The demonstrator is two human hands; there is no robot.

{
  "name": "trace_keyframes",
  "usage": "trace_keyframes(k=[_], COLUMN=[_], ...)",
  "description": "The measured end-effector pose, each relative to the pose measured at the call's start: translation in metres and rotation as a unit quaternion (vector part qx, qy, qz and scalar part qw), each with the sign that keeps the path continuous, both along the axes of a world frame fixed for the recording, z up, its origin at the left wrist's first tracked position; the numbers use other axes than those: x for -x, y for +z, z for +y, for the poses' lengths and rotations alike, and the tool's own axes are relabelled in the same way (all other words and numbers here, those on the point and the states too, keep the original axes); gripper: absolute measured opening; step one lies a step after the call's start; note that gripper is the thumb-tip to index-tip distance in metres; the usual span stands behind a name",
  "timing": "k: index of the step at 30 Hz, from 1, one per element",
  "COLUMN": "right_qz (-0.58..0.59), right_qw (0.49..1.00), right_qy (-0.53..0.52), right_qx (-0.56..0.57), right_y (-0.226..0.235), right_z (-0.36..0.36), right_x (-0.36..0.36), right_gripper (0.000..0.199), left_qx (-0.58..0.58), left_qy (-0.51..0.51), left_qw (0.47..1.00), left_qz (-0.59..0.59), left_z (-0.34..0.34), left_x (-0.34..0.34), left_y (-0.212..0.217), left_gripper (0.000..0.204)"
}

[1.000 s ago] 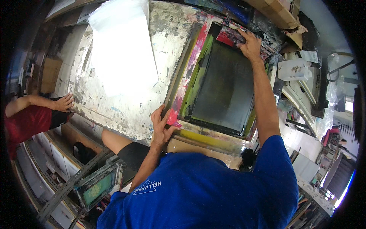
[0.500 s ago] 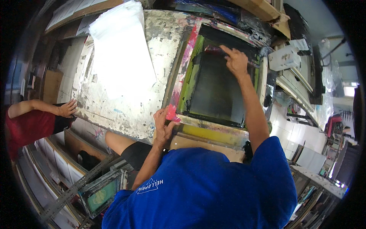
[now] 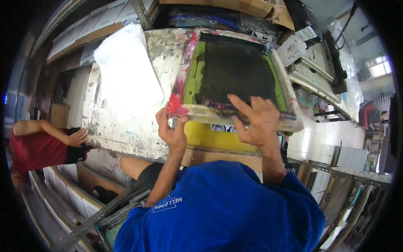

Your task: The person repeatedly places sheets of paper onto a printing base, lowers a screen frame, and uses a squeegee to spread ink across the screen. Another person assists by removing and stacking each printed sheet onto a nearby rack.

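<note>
Currently pinching framed screen (image 3: 236, 69) by near-left corner, over right end of desk (image 3: 126, 132), left hand (image 3: 173, 133) with fingers clamped. Resting right hand (image 3: 261, 125) across dark bar (image 3: 215, 103) along near rail, index and thumb apart; cannot tell whether gripping. Hidden beneath hand: bar's middle.

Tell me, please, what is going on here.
A person in a blue shirt handles a paint-stained frame: the left hand holds its near-left corner, and the right hand is at a dark bar along its near edge. White sheets lie on the table; another person's hand is at its left edge.
</note>
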State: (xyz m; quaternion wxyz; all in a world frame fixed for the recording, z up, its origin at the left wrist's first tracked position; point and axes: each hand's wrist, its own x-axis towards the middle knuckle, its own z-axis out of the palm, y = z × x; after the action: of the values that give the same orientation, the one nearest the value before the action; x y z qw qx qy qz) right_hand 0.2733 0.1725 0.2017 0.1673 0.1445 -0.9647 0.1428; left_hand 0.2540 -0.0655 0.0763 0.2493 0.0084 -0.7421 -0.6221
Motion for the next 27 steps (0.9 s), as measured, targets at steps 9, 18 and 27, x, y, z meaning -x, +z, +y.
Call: trace_keyframes(k=[9, 18, 27], right_qz=[0.043, 0.055, -0.044], right_qw=[0.997, 0.990, 0.989], right_qy=[-0.003, 0.041, 0.024], right_qx=[0.064, 0.127, 0.143], right_y=[0.113, 0.160, 0.184], right_z=[0.039, 0.046, 0.034], right_x=[0.116, 0.161, 0.157], right_gripper=[0.060, 0.050, 0.042], left_qx=[-0.114, 0.398, 0.060], left_qy=[-0.059, -0.053, -0.172], left_qw=[0.989, 0.915, 0.981], left_qz=[0.080, -0.037, -0.065], left_z=[0.048, 0.110, 0.109], left_x=[0.147, 0.299, 0.309], left_y=[0.023, -0.144, -0.143], left_gripper=[0.047, 0.043, 0.014])
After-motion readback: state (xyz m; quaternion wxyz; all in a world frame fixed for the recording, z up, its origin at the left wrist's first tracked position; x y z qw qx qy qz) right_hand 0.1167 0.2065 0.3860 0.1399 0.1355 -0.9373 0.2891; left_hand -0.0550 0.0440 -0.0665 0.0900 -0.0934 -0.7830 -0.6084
